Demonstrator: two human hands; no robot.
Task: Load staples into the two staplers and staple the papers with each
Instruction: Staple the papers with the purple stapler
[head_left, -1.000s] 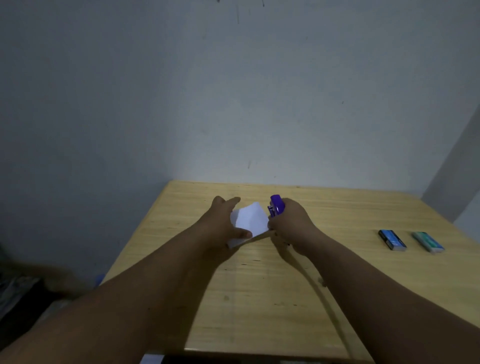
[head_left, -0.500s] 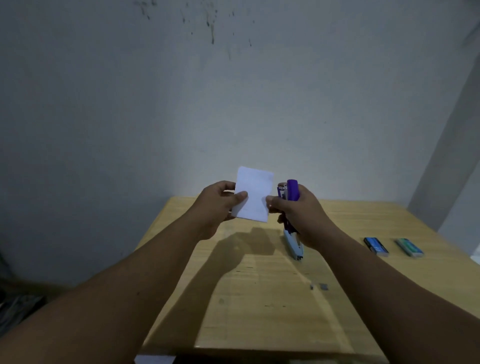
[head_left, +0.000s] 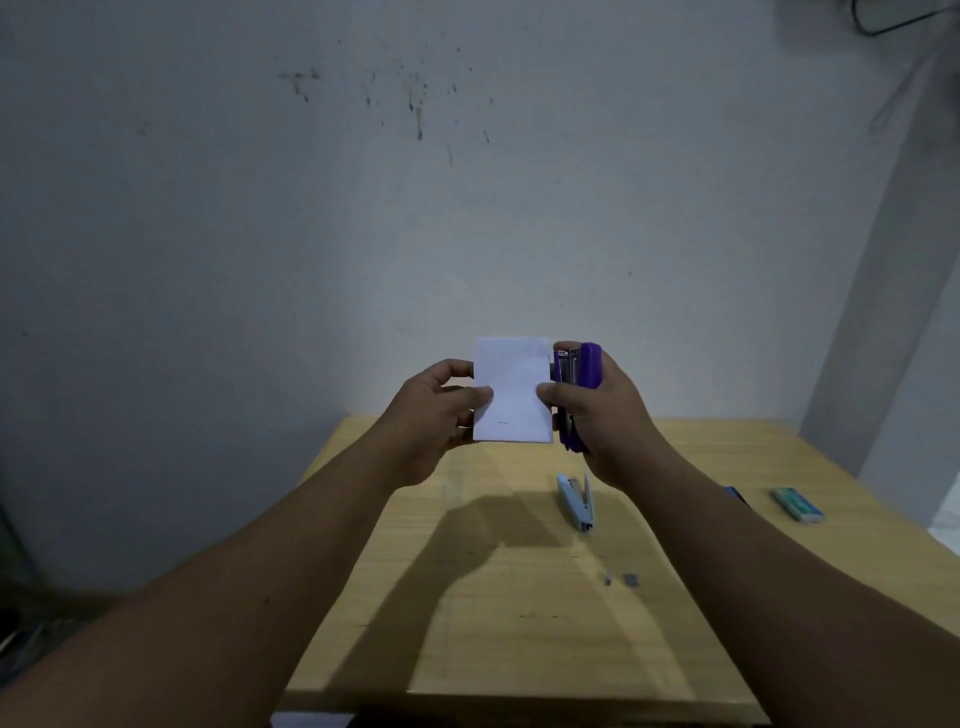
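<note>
A small white stack of papers is held upright in the air above the table, with two small staple marks near its lower edge. My left hand pinches its left edge between thumb and fingers. My right hand grips a purple stapler upright, and its thumb presses the paper's right edge. A light blue stapler lies flat on the wooden table below my right hand.
A green-blue staple box lies at the table's right side; a darker blue box peeks out behind my right forearm. Loose staple bits lie mid-table. A grey wall stands right behind the table.
Both hands lifted the papers and purple stapler off the table and up toward the camera. The paper turned upright to face me. The blue stapler came into view on the table.
</note>
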